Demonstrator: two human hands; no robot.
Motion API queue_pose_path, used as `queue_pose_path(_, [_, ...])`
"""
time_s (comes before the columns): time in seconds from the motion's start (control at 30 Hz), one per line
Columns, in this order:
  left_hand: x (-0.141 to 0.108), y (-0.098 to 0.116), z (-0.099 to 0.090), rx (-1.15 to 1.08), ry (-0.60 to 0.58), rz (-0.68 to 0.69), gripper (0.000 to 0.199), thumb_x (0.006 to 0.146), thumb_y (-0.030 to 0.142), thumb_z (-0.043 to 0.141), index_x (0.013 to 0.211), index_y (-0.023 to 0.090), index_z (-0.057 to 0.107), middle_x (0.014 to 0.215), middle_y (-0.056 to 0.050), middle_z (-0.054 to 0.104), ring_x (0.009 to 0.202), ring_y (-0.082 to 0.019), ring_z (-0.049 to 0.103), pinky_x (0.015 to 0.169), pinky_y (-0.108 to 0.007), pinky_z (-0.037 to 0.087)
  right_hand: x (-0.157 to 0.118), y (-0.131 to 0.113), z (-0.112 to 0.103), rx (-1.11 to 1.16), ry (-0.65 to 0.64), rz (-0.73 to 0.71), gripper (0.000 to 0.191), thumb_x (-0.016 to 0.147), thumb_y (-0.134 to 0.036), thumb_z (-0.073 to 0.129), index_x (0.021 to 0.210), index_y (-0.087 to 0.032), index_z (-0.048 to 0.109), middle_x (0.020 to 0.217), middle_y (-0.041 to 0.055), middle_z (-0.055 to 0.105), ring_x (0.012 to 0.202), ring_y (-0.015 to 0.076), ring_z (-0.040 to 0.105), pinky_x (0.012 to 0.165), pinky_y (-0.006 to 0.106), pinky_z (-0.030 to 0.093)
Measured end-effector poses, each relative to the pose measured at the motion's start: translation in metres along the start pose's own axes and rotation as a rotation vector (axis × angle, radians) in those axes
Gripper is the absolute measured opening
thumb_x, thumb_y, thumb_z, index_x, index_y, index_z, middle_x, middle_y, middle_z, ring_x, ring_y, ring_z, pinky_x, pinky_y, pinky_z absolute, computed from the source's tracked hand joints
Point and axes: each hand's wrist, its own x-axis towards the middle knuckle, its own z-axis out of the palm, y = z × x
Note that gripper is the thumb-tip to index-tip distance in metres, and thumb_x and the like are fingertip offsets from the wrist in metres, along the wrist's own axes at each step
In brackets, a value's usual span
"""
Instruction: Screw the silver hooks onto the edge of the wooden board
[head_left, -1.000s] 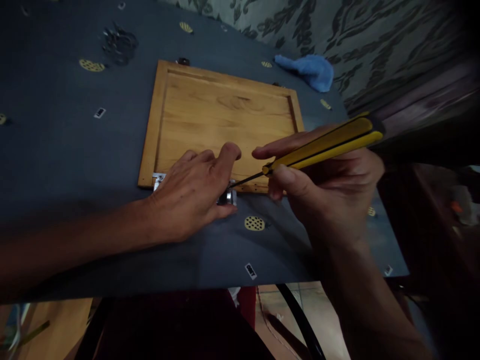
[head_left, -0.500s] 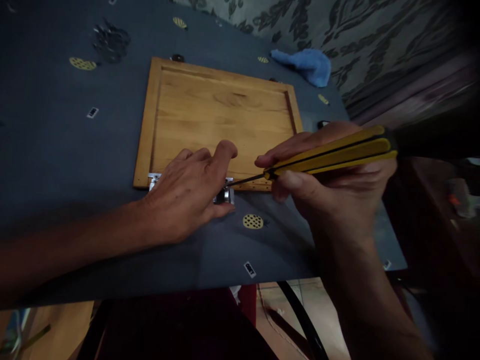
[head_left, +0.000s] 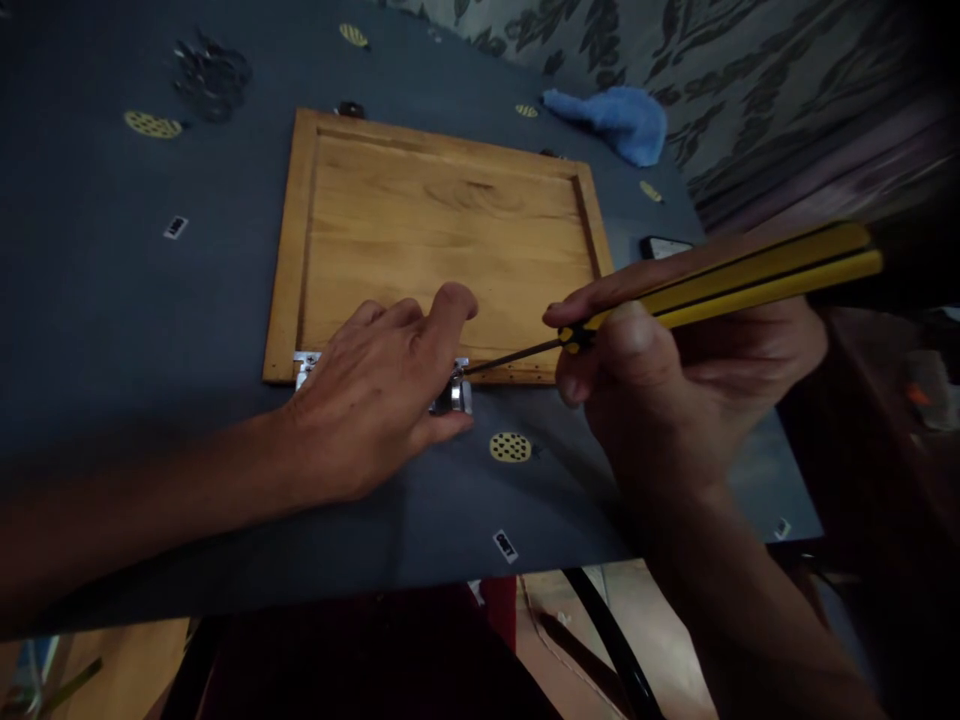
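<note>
A wooden panel (head_left: 450,230) with a raised frame lies flat on the dark patterned table (head_left: 202,310). Along its near edge sits a metal latch (head_left: 452,393), partly hidden by my left hand (head_left: 382,395), whose fingers and thumb hold it against the panel. My right hand (head_left: 675,370) grips a screwdriver (head_left: 742,277) with a yellow and black handle. The thin shaft points left, and its tip meets the metal piece near my left thumb. Small holes show in the panel's near edge beside the tip.
A blue cloth (head_left: 619,120) lies at the back right of the table. A phone (head_left: 664,247) is beyond my right hand. Several small dark metal pieces (head_left: 210,78) sit in a pile at the back left. Patterned fabric (head_left: 585,40) borders the table's far side.
My right hand and the screwdriver handle have moved right, and the handle has turned in my grip. The view has shifted slightly. My left hand stays on the metal piece.
</note>
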Motion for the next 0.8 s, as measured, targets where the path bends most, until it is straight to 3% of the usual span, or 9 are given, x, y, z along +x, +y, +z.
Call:
queue_pose_path(0.33, [0.001,0.0,0.0,0.01,-0.009,0.005,0.063,0.075,0.03,0.083,0.122,0.018,0.042,0.093,-0.003,0.066,0.085,-0.024,0.062,0.08,-0.037,0.044,-0.001,0.002,0.001,0.059,-0.019,0.027,0.006,0.081,-0.023,0.079,0.085,-0.028,0.078,0.083,-0.0022,0.074,0.041,0.0077,0.057,0.033,0.025,0.048])
queue_pose_path(0.43, [0.001,0.001,0.0,0.007,-0.004,0.004,0.062,0.076,0.03,0.082,0.122,0.018,0.042,0.093,-0.002,0.066,0.086,-0.024,0.062,0.081,-0.036,0.045,0.001,0.0,-0.002,0.062,-0.087,0.011,0.013,0.08,-0.019,0.079,0.089,-0.028,0.079,0.083,-0.0036,0.075,0.043,0.0077,0.059,0.035,0.022,0.05])
queue_pose_path(0.6, [0.001,0.001,-0.001,0.008,-0.012,-0.01,0.062,0.075,0.031,0.081,0.122,0.02,0.042,0.094,-0.002,0.066,0.084,-0.023,0.063,0.079,-0.037,0.045,0.004,-0.006,-0.012,0.042,-0.252,0.079,0.023,0.087,-0.029,0.073,0.109,-0.033,0.076,0.095,-0.0017,0.076,0.061,0.0137,0.069,0.047,0.026,0.059])
queue_pose_path(0.67, [0.001,0.001,-0.001,0.002,-0.01,-0.012,0.062,0.075,0.032,0.08,0.122,0.021,0.042,0.094,-0.002,0.067,0.085,-0.024,0.064,0.079,-0.037,0.046,0.004,-0.007,-0.012,0.017,-0.263,0.075,0.02,0.088,-0.029,0.072,0.107,-0.033,0.077,0.098,-0.0019,0.076,0.059,0.0124,0.068,0.044,0.026,0.057])
queue_pose_path(0.8, [0.0,0.0,-0.001,0.001,-0.006,-0.015,0.062,0.075,0.033,0.081,0.122,0.02,0.044,0.095,-0.003,0.067,0.088,-0.026,0.064,0.079,-0.038,0.047,0.006,-0.008,-0.005,0.018,-0.174,-0.024,0.018,0.076,-0.019,0.083,0.09,-0.029,0.078,0.09,-0.0026,0.076,0.066,0.0145,0.069,0.047,0.025,0.058])
